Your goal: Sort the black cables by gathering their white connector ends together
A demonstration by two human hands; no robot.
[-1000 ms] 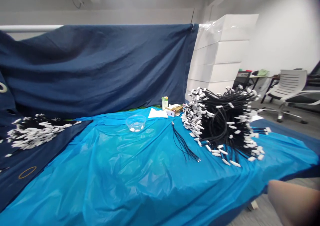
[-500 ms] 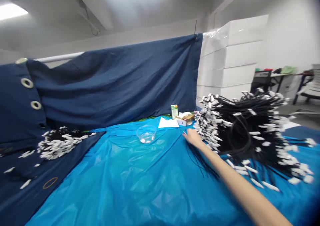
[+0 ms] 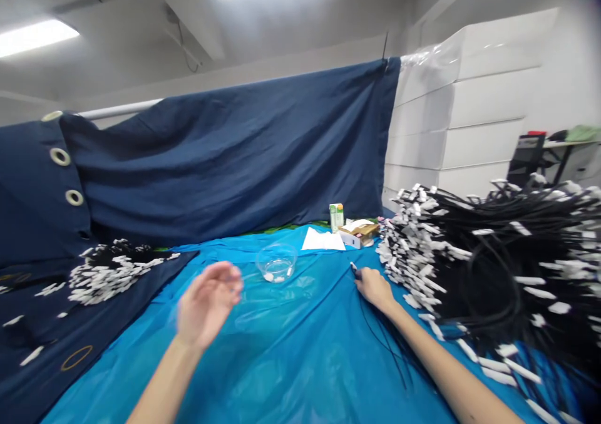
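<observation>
My right hand (image 3: 374, 288) is closed around a bundle of thin black cables (image 3: 382, 331), whose tails hang down over the blue sheet. A white connector tip pokes out past the fingers. To the right of it lies a large heap of black cables with white connectors (image 3: 413, 248). My left hand (image 3: 207, 305) hovers over the blue sheet, palm turned inward, its fingers loosely bent and slightly smeared by motion; nothing shows in it. Beyond it, a clear plastic bowl (image 3: 277, 264) holds several small white pieces.
At the left, another pile of white-ended cables (image 3: 106, 274) lies on dark blue cloth. White paper (image 3: 323, 239), a small carton (image 3: 336, 216) and an open cardboard box (image 3: 357, 232) stand at the back. A navy curtain (image 3: 235, 161) and stacked white boxes (image 3: 488, 117) close off the far side.
My left hand has come into view from below. The right hand still grips the cables, now shown slightly lower. The camera view has shifted a little to the left.
</observation>
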